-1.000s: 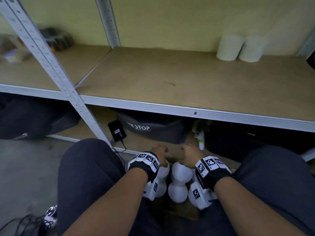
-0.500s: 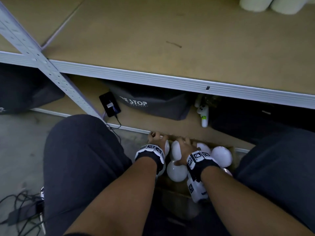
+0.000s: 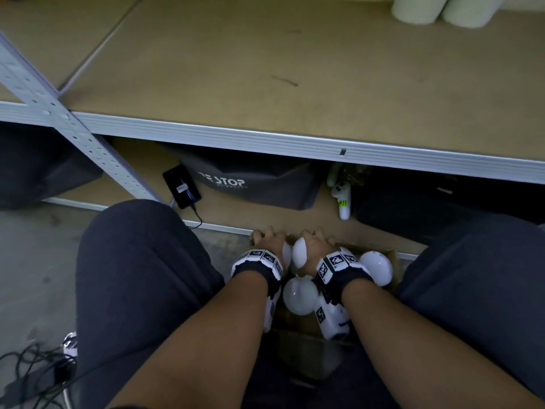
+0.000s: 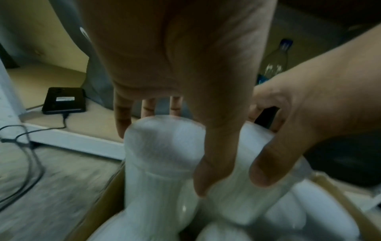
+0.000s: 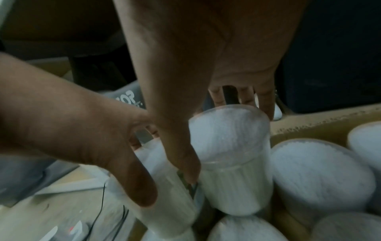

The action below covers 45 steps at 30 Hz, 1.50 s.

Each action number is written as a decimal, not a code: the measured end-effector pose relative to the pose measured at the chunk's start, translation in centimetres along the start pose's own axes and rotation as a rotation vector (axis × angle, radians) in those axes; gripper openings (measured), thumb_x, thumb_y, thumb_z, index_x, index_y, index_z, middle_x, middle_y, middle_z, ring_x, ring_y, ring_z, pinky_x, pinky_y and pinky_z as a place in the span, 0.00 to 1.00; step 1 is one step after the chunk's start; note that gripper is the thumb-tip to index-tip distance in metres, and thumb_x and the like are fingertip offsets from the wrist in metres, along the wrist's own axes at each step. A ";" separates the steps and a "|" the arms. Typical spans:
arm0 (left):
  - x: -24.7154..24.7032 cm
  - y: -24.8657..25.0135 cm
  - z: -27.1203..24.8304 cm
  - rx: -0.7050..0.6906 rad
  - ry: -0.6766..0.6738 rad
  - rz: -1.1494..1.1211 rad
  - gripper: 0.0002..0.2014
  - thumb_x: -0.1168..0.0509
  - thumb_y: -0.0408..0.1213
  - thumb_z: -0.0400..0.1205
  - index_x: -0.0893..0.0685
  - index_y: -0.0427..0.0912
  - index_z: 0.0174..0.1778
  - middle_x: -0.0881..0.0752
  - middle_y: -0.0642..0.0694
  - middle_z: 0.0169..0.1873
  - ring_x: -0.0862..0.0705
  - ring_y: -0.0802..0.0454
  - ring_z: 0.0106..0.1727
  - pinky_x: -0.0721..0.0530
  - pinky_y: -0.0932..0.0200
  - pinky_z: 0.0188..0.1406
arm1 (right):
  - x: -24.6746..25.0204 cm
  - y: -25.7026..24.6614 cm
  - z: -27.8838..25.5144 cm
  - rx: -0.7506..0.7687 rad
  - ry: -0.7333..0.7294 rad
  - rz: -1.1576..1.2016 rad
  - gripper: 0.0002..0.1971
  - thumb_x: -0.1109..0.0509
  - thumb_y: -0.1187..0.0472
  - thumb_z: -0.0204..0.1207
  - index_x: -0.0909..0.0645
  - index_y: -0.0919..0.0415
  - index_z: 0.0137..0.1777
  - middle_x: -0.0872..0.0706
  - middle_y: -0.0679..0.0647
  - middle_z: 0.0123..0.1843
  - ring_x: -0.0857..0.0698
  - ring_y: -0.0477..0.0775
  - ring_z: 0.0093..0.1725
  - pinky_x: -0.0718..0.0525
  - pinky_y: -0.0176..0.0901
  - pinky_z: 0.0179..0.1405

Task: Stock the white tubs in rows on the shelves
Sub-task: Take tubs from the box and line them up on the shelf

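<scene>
Now lower than a second ago: left hand point(image 3: 269, 242) and right hand point(image 3: 314, 246) down in the cardboard box point(image 3: 393, 255) at 6 o'clock, each with fingers curled round one white tub point(image 4: 163, 146), point(image 5: 230, 146). Earlier only above the tubs, not yet gripping. Means a new pair ready to lift. Two tubs point(image 3: 442, 7) already on the shelf point(image 3: 265, 69), at 1 o'clock; much room left there.

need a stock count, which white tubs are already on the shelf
The two white tubs at the shelf's far right corner; all the others are in the cardboard box on the floor.
</scene>
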<state>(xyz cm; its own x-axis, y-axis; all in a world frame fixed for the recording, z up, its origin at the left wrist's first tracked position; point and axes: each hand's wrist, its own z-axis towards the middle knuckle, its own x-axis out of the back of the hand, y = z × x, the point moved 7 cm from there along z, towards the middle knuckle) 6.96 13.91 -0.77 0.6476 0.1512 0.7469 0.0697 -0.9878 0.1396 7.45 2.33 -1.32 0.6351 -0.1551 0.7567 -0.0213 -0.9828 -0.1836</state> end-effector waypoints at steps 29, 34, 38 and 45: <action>23.6 7.6 -21.6 -0.456 0.743 -0.259 0.35 0.32 0.53 0.57 0.22 0.52 0.64 0.21 0.51 0.63 0.24 0.49 0.65 0.32 0.53 0.68 | 24.7 0.9 -23.4 0.154 0.758 0.232 0.40 0.23 0.47 0.58 0.34 0.47 0.72 0.30 0.51 0.70 0.28 0.64 0.66 0.25 0.59 0.67; 27.8 8.5 -22.7 -0.451 0.835 -0.340 0.32 0.24 0.51 0.60 0.19 0.52 0.62 0.22 0.51 0.64 0.26 0.45 0.67 0.26 0.47 0.69 | 29.1 1.7 -24.5 0.202 0.883 0.306 0.35 0.23 0.48 0.60 0.25 0.50 0.70 0.26 0.53 0.67 0.25 0.62 0.67 0.25 0.55 0.70; 30.1 9.6 -20.9 -0.477 0.863 -0.387 0.29 0.25 0.52 0.60 0.16 0.51 0.59 0.21 0.51 0.64 0.25 0.47 0.68 0.24 0.45 0.69 | 31.6 2.4 -23.0 0.200 0.895 0.335 0.34 0.24 0.48 0.62 0.23 0.51 0.71 0.25 0.54 0.73 0.26 0.61 0.71 0.26 0.54 0.72; 31.3 10.6 -15.5 -0.441 0.791 -0.389 0.27 0.23 0.47 0.64 0.16 0.47 0.60 0.21 0.49 0.66 0.25 0.48 0.70 0.25 0.52 0.69 | 32.9 3.1 -17.4 0.163 0.779 0.330 0.34 0.24 0.47 0.64 0.23 0.52 0.72 0.26 0.55 0.78 0.27 0.62 0.75 0.28 0.56 0.75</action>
<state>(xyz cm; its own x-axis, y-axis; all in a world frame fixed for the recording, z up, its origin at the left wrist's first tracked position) 16.21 8.80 34.18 -0.0664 0.6033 0.7948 -0.2233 -0.7853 0.5774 14.85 -7.59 33.99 -0.0964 -0.5139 0.8524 0.0374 -0.8577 -0.5128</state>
